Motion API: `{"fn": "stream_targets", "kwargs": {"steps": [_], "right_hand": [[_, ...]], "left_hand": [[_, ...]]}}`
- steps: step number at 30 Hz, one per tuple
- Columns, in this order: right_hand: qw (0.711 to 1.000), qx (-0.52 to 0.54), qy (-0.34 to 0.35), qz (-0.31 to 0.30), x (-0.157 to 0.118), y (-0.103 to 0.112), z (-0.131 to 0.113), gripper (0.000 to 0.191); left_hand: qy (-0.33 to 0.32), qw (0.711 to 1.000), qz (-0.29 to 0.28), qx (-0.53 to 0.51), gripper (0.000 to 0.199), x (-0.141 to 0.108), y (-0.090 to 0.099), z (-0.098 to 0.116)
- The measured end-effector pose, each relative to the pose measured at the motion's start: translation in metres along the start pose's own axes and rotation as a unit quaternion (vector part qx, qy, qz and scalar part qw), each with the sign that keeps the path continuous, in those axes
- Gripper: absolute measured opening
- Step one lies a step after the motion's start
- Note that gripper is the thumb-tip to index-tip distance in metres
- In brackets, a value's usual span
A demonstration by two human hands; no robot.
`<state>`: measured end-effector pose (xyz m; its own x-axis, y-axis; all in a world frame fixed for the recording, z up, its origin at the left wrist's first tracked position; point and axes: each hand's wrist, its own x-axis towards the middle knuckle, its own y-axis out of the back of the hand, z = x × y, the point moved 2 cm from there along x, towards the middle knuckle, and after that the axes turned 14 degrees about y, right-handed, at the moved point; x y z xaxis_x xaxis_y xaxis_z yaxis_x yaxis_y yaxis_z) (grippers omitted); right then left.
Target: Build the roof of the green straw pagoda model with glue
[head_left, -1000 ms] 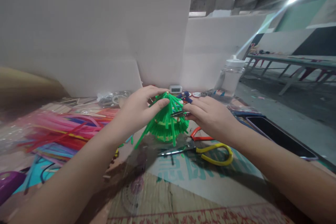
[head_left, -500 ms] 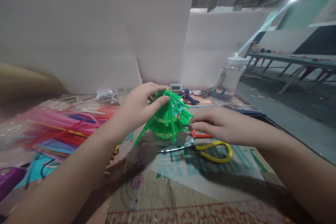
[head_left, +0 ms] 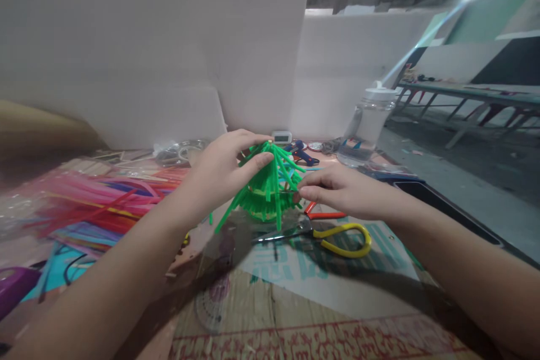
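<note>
A green cone-shaped tree of pipe cleaners point(head_left: 272, 185) stands on the table, its strands fanning down in layers. My left hand point(head_left: 234, 166) grips its top from the left, the thumb across the front and the fingers behind. At the tree's right side my right hand point(head_left: 327, 188) is closed in a pinch. A thin greyish sliver shows at its fingertips against the lower strands; what it is cannot be made out. Just below lie scissors point(head_left: 312, 230) with one yellow and one red handle, blades pointing left.
Colourful pipe cleaners point(head_left: 113, 199) are heaped at left, near a purple tool point(head_left: 17, 287). Behind stand a small digital display point(head_left: 282, 137), a dark blue glue gun point(head_left: 304, 153) and a clear water bottle point(head_left: 367, 124). A clear protractor point(head_left: 210, 306) lies in front.
My right hand has shifted slightly left and up, closer in to the tree's lower strands. My left hand keeps its hold on the top.
</note>
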<state>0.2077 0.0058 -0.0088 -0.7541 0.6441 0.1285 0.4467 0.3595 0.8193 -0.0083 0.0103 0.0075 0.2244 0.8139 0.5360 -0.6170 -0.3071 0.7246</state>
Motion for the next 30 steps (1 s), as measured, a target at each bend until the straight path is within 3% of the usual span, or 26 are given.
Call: {"fn": "stream_targets", "kwargs": {"steps": [30], "right_hand": [[0.998,-0.019,0.006,0.056,0.0051,-0.0067,0.0051,0.033]], "left_hand": [[-0.003,1.0,0.001,0.019,0.033,0.0023,-0.0028,-0.0029]]}}
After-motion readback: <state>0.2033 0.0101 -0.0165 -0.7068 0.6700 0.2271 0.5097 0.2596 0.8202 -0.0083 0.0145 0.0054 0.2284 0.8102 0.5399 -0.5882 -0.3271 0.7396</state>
